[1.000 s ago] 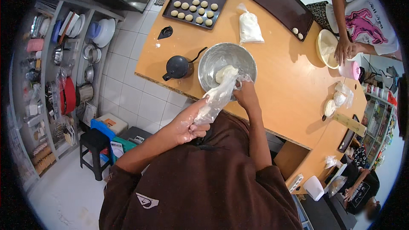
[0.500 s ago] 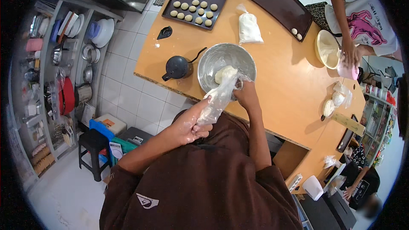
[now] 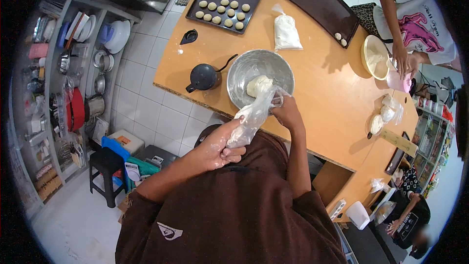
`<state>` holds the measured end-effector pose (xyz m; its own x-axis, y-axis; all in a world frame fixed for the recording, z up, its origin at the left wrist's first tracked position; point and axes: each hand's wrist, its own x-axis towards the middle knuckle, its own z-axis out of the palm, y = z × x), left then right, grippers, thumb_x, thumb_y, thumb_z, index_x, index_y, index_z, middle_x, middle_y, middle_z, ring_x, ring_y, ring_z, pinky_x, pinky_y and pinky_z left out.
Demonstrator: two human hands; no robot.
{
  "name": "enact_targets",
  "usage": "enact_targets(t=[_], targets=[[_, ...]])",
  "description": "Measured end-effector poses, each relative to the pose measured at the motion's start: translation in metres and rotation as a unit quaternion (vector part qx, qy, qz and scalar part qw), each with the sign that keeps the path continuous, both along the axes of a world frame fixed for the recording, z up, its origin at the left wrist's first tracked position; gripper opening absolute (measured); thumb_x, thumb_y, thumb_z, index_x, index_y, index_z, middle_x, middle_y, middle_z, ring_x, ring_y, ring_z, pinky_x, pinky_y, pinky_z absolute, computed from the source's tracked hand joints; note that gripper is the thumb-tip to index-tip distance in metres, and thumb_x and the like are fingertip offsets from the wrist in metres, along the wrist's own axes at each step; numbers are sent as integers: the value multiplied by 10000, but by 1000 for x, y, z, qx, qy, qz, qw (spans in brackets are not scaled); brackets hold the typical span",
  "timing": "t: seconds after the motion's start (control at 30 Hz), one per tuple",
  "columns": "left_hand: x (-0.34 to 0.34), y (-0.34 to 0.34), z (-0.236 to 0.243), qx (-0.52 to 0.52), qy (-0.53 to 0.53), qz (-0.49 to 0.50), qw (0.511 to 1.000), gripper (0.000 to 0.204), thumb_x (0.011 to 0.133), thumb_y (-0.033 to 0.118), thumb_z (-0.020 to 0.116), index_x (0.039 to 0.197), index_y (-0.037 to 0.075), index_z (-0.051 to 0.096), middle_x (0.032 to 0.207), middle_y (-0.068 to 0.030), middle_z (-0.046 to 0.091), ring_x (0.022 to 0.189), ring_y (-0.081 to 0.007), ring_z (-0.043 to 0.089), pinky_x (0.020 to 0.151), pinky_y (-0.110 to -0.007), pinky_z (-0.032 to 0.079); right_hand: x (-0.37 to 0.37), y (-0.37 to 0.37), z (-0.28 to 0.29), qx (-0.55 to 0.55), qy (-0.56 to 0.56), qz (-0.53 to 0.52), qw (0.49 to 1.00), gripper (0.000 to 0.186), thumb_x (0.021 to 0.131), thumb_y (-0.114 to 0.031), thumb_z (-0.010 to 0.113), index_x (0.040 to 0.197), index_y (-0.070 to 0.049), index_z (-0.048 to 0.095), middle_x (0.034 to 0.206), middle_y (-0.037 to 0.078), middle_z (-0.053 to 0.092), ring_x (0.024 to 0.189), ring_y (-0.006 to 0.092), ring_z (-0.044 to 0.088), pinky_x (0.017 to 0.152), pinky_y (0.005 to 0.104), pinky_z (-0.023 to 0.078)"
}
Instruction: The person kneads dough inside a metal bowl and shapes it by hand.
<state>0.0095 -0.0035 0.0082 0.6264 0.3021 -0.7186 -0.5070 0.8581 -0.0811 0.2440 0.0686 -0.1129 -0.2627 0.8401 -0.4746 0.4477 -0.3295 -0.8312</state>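
Observation:
A clear plastic bag [image 3: 254, 115] smeared with white dough slants over the near rim of a metal mixing bowl [image 3: 236, 88]. My left hand [image 3: 218, 147], dusted white, is closed round the bag's lower end. At the bag's mouth, my right hand [image 3: 287, 114] grips the plastic edge by the bowl's near right rim; its fingertips are partly hidden. Pale dough [image 3: 259, 85] lies in the bowl and reaches up to the bag's opening.
A black-lidded jug [image 3: 204, 77] stands left of the bowl. Behind are a tray of dough balls [image 3: 230, 13], a bag of white powder [image 3: 287, 33] and a second dark tray [image 3: 320, 5]. Another person [image 3: 415, 24] works at a yellow bowl [image 3: 375, 57] on the right.
The bag's mouth has drawn back slightly from the dough, and more dough shows in the bowl. My left hand has shifted slightly down, still gripping the bag.

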Motion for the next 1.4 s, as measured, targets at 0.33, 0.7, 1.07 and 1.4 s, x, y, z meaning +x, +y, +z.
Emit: enact_targets(t=[0.33,0.7,1.07,1.4], targets=[[0,3,2,32,-5,-19,999,299,978,427,523,932,131,529,631,53,460,400,-35,300,368,-209,200,14,1,-3,-132,182,-59,972,575,805,-69,692,1336,26,492,1240,150,602,1063,243,628,868,367,566],[-5,2,11,70,102,-63,990,228,932,235,633,1065,83,527,733,30,528,435,-10,329,357,-177,216,17,4,-12,-187,196,-172,947,437,926,-82,573,1331,54,475,1226,181,584,972,250,658,745,367,624],[-8,3,6,93,225,-94,965,372,932,297,640,1183,63,497,845,10,569,510,-4,404,369,-178,230,9,5,-15,-69,94,-84,990,291,868,13,563,1152,63,604,1055,164,659,829,214,669,673,359,607],[-13,-1,0,98,200,-91,970,360,958,349,609,1135,52,510,790,13,545,466,-4,370,355,-178,225,12,6,-21,-61,32,-118,991,226,952,-61,555,1130,75,592,1053,134,635,903,215,651,712,344,628]])
